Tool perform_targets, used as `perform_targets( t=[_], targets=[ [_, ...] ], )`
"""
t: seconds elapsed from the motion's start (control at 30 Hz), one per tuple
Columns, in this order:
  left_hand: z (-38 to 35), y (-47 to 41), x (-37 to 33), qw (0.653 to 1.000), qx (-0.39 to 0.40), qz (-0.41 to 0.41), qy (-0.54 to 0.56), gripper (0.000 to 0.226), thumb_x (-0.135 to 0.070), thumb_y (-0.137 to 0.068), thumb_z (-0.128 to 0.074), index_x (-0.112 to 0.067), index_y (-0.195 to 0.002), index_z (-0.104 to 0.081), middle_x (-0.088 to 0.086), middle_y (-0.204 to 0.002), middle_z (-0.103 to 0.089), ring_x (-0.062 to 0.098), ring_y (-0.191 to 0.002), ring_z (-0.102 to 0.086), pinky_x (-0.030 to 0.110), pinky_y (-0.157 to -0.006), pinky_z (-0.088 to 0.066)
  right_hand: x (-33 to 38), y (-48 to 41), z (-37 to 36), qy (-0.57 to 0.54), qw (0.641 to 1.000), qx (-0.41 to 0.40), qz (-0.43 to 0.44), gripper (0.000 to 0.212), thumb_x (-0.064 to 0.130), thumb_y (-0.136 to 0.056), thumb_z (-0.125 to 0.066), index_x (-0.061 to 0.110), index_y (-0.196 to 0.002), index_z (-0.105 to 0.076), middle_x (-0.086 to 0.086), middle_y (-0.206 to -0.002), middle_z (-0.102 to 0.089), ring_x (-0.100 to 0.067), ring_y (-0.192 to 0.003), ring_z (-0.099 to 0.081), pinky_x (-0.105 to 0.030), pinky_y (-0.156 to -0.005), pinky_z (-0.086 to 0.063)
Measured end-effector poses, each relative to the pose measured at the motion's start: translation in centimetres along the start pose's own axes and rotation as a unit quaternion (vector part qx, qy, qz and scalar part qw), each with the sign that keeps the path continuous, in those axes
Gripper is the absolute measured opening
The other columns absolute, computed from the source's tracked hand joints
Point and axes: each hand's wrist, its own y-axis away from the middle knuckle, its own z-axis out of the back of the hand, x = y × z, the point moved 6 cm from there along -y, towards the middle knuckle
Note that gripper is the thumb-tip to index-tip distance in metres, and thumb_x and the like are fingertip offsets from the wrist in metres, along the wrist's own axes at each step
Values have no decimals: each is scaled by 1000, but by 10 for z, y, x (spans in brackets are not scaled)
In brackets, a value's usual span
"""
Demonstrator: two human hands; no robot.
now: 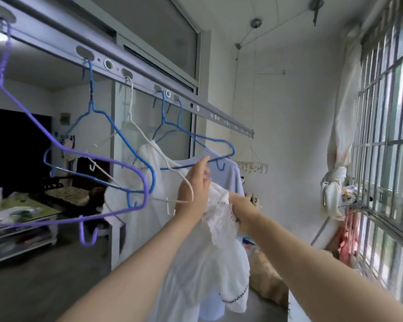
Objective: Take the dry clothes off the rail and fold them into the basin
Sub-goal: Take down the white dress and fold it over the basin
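Narrow balcony, centre and right of frame: pale plaster walls, grey floor [44, 287], barred window [382, 135] at right w/ a knotted off-white curtain [342, 135] beside it. Glass door [149, 126] at left opens on a dim room w/ a cluttered counter [21, 212], lower left.

Flat metal rail [149, 82], punched w/ holes, runs from upper left to centre. Thin coated-wire hangers hook on it: purple hanger [63, 147] and blue hanger [116, 126] bare, white hanger [149, 138] in the white garment [196, 263], centre frame. The cloth is thin and crumpled, w/ a lace-like edge. A smooth blue shirt [228, 175] hangs just behind.

Left hand [193, 189]: fingers up near the shirt collar, half curled; can't tell if they hold anything. Right hand [243, 204]: fingers bunched in the white garment's top edge, gripping it.
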Motion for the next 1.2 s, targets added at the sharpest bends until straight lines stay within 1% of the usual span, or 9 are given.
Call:
perform_targets(
  t=[0.1,0.3,0.5,0.67,0.77,0.87,0.97,1.1,1.2],
  targets=[
    [-4,10,1,1000,29,10,-4,73,1,-91,-45,-37,-147,-17,-9,-129,-44,7,-111,-47,18,-91,-35,1,7,-1,-53,999,-6,-8,30,2,-93,-38,1,-107,-65,-17,-87,-67,-30,-74,-65,-36,-72,-54],
    [-11,48,46,989,42,-25,-139,40,-3,-75,-46,-15,-109,-64,2,-110,-61,25,-103,-55,20,-87,-35,-15,20,17,-62,993,-78,-60,30,6,-94,-33,6,-77,-58,-11,-60,-61,-27,-59,-60,-32,-60,-50],
    [-26,91,93,926,255,168,-223,18,-31,-77,-60,-22,-91,-58,3,-105,-65,27,-106,-56,31,-84,-46,0,45,9,-30,999,-25,-30,64,10,-96,-39,16,-34,-53,-2,-41,-50,-14,-34,-51,-16,-41,-42],
    [-49,134,86,879,394,255,-79,29,-44,-46,-51,-24,-62,-40,-6,-71,-45,10,-72,-43,25,-63,-34,23,78,41,-43,995,-84,-27,47,15,-86,-40,17,-40,-43,2,-41,-42,-14,-36,-43,-18,-43,-37],
    [-71,156,69,860,420,286,-47,18,-36,-68,-50,-24,-56,-44,-2,-73,-47,13,-75,-42,27,-66,-30,37,109,62,-76,995,-65,-23,41,24,-83,-45,16,-43,-46,2,-42,-44,-14,-36,-44,-18,-44,-39],
    [-74,154,58,873,359,319,-84,31,-20,-96,-44,-18,-66,-53,3,-81,-52,17,-81,-46,26,-61,-32,42,139,93,86,994,-65,-8,21,29,-81,-64,12,-71,-57,-3,-57,-58,-16,-46,-55,-18,-46,-44],
    [-55,139,44,903,275,300,-137,33,-27,-92,-36,-13,-64,-46,4,-77,-52,21,-78,-48,25,-55,-32,45,165,145,314,934,-161,58,8,11,-80,-69,12,-76,-62,-2,-64,-58,-16,-57,-52,-19,-48,-41],
    [-55,133,0,920,239,234,-206,27,-25,-94,-36,-17,-84,-60,0,-86,-59,24,-83,-55,28,-63,-37,37,213,204,611,747,-263,5,16,22,-80,-63,17,-67,-56,0,-65,-56,-22,-65,-56,-29,-54,-43],
    [-62,130,-45,948,193,183,-175,29,-23,-94,-37,-18,-71,-53,7,-82,-58,28,-80,-54,31,-63,-37,31,246,222,689,666,-283,-40,16,21,-83,-55,17,-68,-54,-1,-76,-56,-24,-81,-57,-27,-57,-41]
  ],
)
